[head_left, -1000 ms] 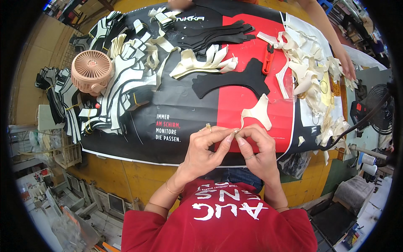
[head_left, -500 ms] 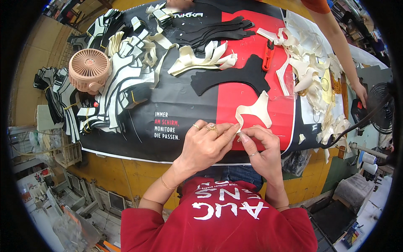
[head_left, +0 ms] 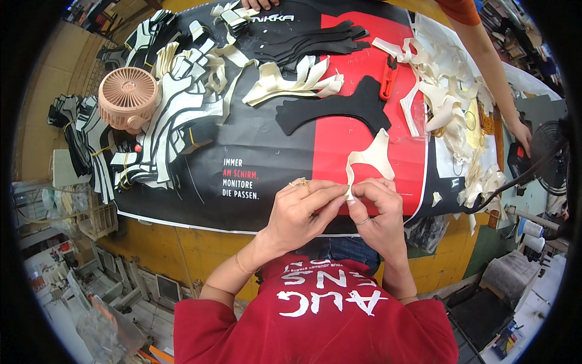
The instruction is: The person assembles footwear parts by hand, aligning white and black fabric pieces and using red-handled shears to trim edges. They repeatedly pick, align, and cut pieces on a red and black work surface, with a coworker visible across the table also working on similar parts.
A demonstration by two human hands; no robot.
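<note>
Near the table's front edge, my left hand (head_left: 302, 209) and my right hand (head_left: 381, 212) meet, each pinching the narrow lower end of a cream fabric piece (head_left: 374, 153). Its wider forked part stretches away from my fingers over the red area of the printed mat (head_left: 273, 155). Beyond it lies a stack of black cut pieces (head_left: 336, 112) of a similar forked shape. A cream bundle of cut pieces (head_left: 291, 82) rests farther back, with more black strips (head_left: 318, 45) behind it.
At left, a pink fan (head_left: 128, 97) stands among bundled white-and-black pieces (head_left: 176, 115). A red cutter (head_left: 388, 77) and heaped cream scraps (head_left: 451, 109) lie at right. Another person's arm (head_left: 500, 85) reaches down at far right; another person's fingers (head_left: 259, 4) show at the far edge.
My fingertips have shifted along the cream piece's narrow end, which now stands up between them. The piece has moved slightly right. Fingers at the table's far edge show more clearly.
</note>
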